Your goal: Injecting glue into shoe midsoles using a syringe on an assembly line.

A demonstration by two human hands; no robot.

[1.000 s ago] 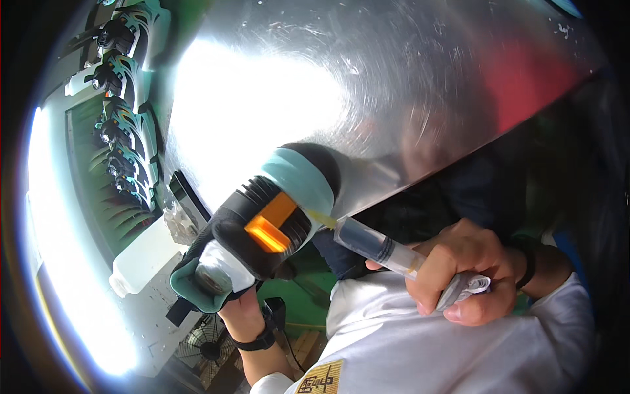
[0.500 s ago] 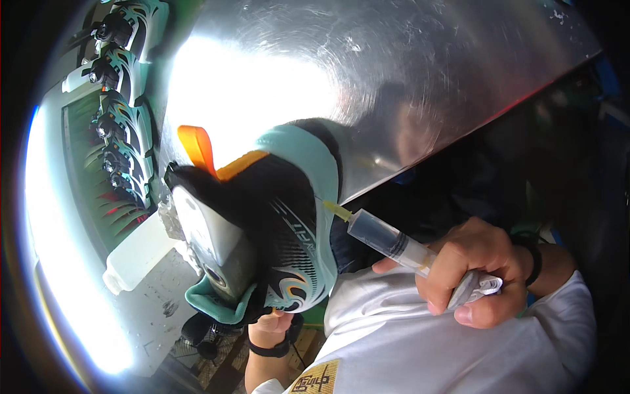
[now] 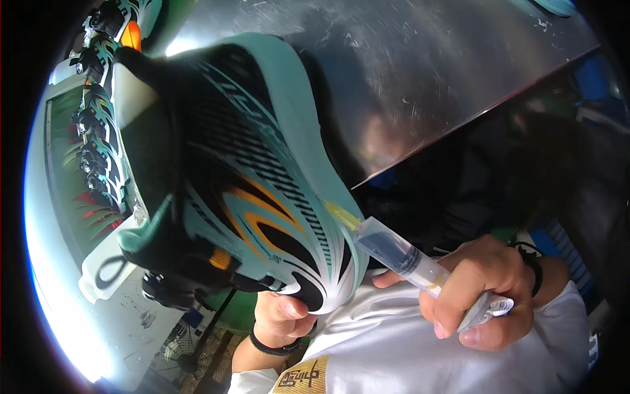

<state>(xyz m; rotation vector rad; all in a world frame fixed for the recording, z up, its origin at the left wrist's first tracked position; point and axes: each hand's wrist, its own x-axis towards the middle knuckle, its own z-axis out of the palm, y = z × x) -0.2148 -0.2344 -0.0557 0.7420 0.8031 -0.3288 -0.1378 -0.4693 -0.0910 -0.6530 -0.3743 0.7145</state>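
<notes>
"Starting from the left, what do we see?"

"We see a row of shoes [image 3: 94, 134] at far left, and a white bottle [image 3: 105, 264] nearer us."

"And our black-and-teal shoe [image 3: 252, 164]?"

"It's held up at centre, tilted, our left hand [image 3: 281, 315] gripping its near end. A metal table [image 3: 426, 72] lies far right of it."

"Further right?"

"We have a syringe [image 3: 410, 256], yellow tip at the shoe's sole edge, our right hand [image 3: 484, 289] closed around its plunger end."
</notes>
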